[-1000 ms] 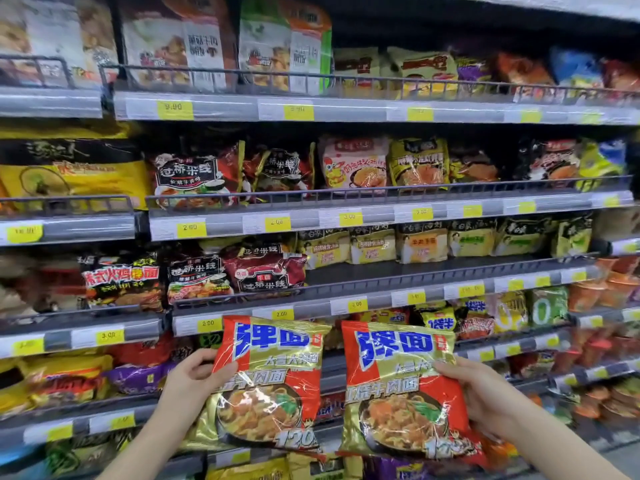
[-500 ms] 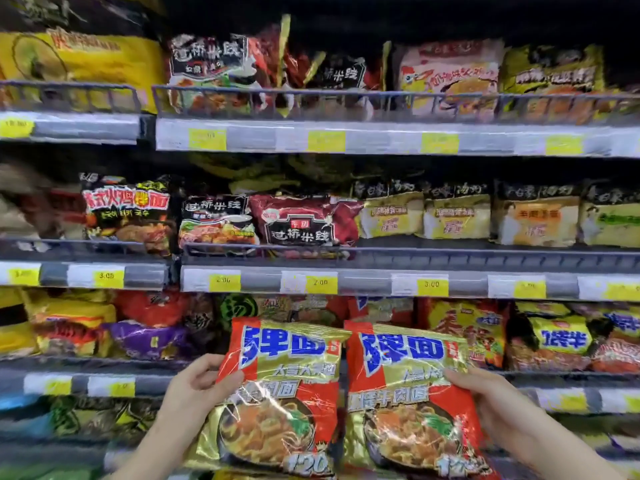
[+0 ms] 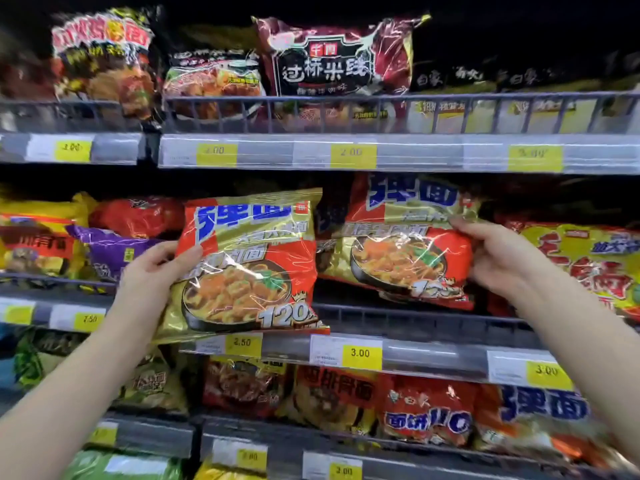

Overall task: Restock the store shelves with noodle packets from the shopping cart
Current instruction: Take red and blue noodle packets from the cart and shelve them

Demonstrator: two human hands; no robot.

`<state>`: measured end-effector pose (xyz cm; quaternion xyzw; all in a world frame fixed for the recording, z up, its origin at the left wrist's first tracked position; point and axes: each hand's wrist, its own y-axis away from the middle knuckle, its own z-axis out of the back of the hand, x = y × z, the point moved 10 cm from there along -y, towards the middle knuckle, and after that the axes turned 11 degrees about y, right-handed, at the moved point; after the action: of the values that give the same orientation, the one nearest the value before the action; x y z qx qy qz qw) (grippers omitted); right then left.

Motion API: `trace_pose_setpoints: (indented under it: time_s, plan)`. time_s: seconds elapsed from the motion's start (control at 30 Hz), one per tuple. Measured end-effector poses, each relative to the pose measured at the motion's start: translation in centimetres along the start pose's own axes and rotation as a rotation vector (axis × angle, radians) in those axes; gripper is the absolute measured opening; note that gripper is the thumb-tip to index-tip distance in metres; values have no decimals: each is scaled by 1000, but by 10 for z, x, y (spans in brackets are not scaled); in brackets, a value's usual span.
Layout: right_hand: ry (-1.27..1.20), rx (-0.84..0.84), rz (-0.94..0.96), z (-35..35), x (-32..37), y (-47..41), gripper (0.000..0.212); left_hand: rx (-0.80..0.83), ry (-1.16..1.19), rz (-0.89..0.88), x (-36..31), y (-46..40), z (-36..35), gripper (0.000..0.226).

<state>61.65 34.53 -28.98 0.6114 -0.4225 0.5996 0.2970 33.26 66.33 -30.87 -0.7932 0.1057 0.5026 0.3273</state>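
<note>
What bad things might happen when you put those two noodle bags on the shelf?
1. The right hand pinches its noodle packet only by one edge, so it might slip before it clears the shelf's rail.
2. The left hand holds the other packet in front of the 2.50 price tag, outside the shelf; a loose grip might drop it.

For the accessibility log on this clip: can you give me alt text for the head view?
Each hand grips a red-and-gold noodle packet at a store shelf: the left hand holds its left packet in front of the rail, while the right hand pushes the right packet onto the shelf.
</note>
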Motion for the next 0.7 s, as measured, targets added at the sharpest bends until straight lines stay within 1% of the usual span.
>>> trace_pose_setpoints:
  time_s: [0.07, 0.17, 0.23, 0.27, 0.33, 0.4, 0.47, 0.57, 0.7]
  plan:
    - [-14, -22, 28, -7, -4, -17, 11, -4, 0, -26, 4, -2, 4, 8]
    - [40, -28, 58, -27, -7, -31, 5, -11, 9, -72, 8, -3, 5, 5]
    - [104, -31, 33, -39, -16, -39, 6, -8, 18, -78, 11, -1, 3, 11]
    - [143, -33, 16, -44, -21, -42, 8, -7, 22, -75, 14, -1, 3, 15]
    - [188, -29, -30, -53, -33, -47, 13, -9, 27, -71, 17, -2, 2, 14]
    - [177, -20, -57, -59, -41, -51, 27, -5, 24, -72, 17, -3, 1, 12]
    - [163, -27, -65, -62, -42, -53, 38, -4, 27, -77, 15, -4, 0, 15]
    - [178, -23, -67, -64, -42, -54, 42, 1, 20, -93, 11, -5, -2, 12]
    - [418, -111, 10, -58, -38, -57, 48, 24, 6, -96, 10, -4, -8, 13]
